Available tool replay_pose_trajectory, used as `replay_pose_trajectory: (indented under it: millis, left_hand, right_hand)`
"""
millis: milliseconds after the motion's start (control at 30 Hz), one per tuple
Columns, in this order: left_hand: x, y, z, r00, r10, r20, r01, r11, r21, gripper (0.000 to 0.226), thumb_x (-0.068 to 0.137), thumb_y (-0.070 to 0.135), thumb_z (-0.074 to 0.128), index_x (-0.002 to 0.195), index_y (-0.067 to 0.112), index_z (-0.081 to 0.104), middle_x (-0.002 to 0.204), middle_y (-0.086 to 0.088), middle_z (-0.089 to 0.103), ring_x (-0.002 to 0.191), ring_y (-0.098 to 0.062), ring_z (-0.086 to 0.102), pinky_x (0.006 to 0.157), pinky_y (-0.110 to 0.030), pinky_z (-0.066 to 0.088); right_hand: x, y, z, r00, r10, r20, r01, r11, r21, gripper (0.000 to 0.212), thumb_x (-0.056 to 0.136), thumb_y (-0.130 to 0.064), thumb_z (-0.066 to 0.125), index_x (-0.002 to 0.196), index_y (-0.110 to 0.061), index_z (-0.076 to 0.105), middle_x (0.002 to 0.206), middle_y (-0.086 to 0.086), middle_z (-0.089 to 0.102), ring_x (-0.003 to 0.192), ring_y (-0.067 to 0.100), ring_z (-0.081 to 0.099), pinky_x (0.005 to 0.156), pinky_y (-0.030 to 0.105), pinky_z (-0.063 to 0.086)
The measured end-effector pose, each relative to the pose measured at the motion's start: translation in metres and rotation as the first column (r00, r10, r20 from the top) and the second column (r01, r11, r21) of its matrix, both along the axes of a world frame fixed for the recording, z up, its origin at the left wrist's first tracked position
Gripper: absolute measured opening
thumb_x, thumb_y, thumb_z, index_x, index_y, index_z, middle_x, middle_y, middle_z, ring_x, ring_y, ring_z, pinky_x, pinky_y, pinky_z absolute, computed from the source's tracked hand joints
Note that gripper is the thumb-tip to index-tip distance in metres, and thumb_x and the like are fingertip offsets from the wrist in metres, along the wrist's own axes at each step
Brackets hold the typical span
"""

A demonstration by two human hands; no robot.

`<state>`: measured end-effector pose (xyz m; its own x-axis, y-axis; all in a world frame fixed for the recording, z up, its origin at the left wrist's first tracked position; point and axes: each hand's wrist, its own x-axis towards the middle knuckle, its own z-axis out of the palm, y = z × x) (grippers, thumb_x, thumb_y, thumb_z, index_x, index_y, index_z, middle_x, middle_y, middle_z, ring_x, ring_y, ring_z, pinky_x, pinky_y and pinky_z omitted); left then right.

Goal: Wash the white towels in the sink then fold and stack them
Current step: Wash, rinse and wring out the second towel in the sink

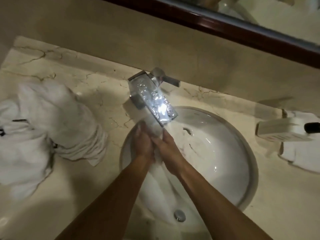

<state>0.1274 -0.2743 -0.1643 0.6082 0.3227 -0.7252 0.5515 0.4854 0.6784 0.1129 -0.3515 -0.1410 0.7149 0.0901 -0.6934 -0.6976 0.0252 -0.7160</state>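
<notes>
Round white glazed sink (225,153), sunk in a veined beige marble tabletop (86,94). Inside it, one wet white towel (155,181), limp and creased, trailing toward the near rim past a metal drain (179,216). Both grips closed on its far end under the flat chrome faucet (152,99): left hand (144,144) and right hand (168,146) side by side, fingers curled round bunched cloth. At left, a heap of crumpled white towels (43,129), number unclear. At right, a white box (284,129) beside a folded white cloth (301,153).
</notes>
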Motion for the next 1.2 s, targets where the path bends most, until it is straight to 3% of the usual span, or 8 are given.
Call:
replay_pose_trajectory:
  millis: [333,467,567,700,833,900,1067,1200]
  left_hand:
    - [-0.049,0.004,0.005,0.976,-0.203,-0.083,0.112,0.786,-0.608,0.06,0.096,0.045,0.059,0.147,0.015,0.047,0.138,-0.027,0.055,0.125,-0.039,0.058,0.105,-0.051,0.046]
    - [-0.058,0.02,-0.003,0.994,0.014,-0.108,-0.075,0.806,-0.588,0.03,0.1,0.013,0.053,0.086,0.011,0.079,0.087,-0.008,0.074,0.069,-0.017,0.074,0.06,-0.028,0.059]
    - [-0.075,0.018,0.002,0.996,0.071,-0.045,-0.082,0.732,-0.677,0.017,0.098,0.011,0.057,0.098,0.011,0.074,0.083,0.005,0.077,0.079,-0.006,0.074,0.07,-0.021,0.058]
    - [-0.081,0.014,0.0,0.999,0.014,0.05,0.025,0.715,-0.698,0.061,0.101,0.047,0.049,0.146,0.006,0.046,0.148,-0.02,0.047,0.14,-0.032,0.042,0.12,-0.05,0.025]
    - [-0.072,0.013,-0.004,0.999,-0.051,-0.012,0.02,0.586,-0.81,0.032,0.098,0.035,0.057,0.106,0.006,0.068,0.094,-0.018,0.072,0.079,-0.024,0.07,0.078,-0.037,0.059]
    - [-0.072,0.018,-0.01,0.998,-0.063,-0.029,0.011,0.556,-0.831,0.022,0.095,0.034,0.06,0.087,0.013,0.06,0.056,-0.007,0.059,0.042,-0.014,0.049,0.046,-0.024,0.042]
    - [-0.059,-0.001,0.009,0.941,0.337,-0.005,-0.211,0.578,-0.788,0.044,0.096,0.038,0.052,0.125,0.007,0.064,0.119,-0.017,0.068,0.104,-0.031,0.069,0.092,-0.046,0.055]
    - [-0.045,0.002,0.008,0.984,0.158,0.081,-0.035,0.619,-0.785,0.023,0.091,0.028,0.063,0.089,0.006,0.069,0.071,-0.007,0.067,0.064,-0.019,0.066,0.066,-0.032,0.057]
  right_hand:
    - [-0.016,-0.076,0.002,0.898,-0.297,-0.325,0.441,0.632,0.638,0.055,0.09,-0.001,0.063,0.139,-0.023,0.051,0.148,0.021,0.046,0.136,0.034,0.045,0.114,0.049,0.039]
    - [-0.034,-0.072,-0.003,0.747,-0.44,-0.499,0.651,0.331,0.683,0.073,0.051,0.007,0.094,0.118,0.01,0.065,0.11,0.026,0.071,0.09,0.031,0.075,0.062,0.034,0.063]
    - [-0.043,-0.062,-0.008,0.792,-0.361,-0.492,0.609,0.525,0.595,0.043,0.064,-0.008,0.088,0.104,0.004,0.075,0.099,0.019,0.075,0.079,0.023,0.076,0.062,0.029,0.062]
    - [-0.038,-0.063,0.005,0.85,-0.285,-0.443,0.517,0.618,0.593,0.037,0.071,-0.014,0.086,0.1,0.005,0.073,0.078,0.018,0.073,0.05,0.012,0.066,0.041,0.013,0.039]
    - [-0.033,-0.069,0.016,0.89,-0.251,-0.38,0.437,0.704,0.56,0.038,0.07,-0.016,0.088,0.1,0.003,0.075,0.094,0.021,0.074,0.081,0.026,0.075,0.068,0.031,0.061]
    - [-0.027,-0.072,0.014,0.856,-0.279,-0.435,0.494,0.688,0.531,0.053,0.052,-0.006,0.095,0.099,0.003,0.073,0.093,0.017,0.073,0.082,0.025,0.072,0.077,0.034,0.058]
    - [-0.019,-0.058,0.002,0.714,-0.466,-0.523,0.695,0.562,0.448,0.016,0.083,-0.019,0.076,0.095,-0.014,0.066,0.082,0.003,0.067,0.076,0.014,0.06,0.065,0.025,0.05]
    - [-0.013,-0.063,0.01,0.788,-0.447,-0.423,0.615,0.584,0.529,0.023,0.103,-0.022,0.046,0.101,-0.007,0.062,0.083,0.009,0.072,0.072,0.02,0.071,0.063,0.03,0.059]
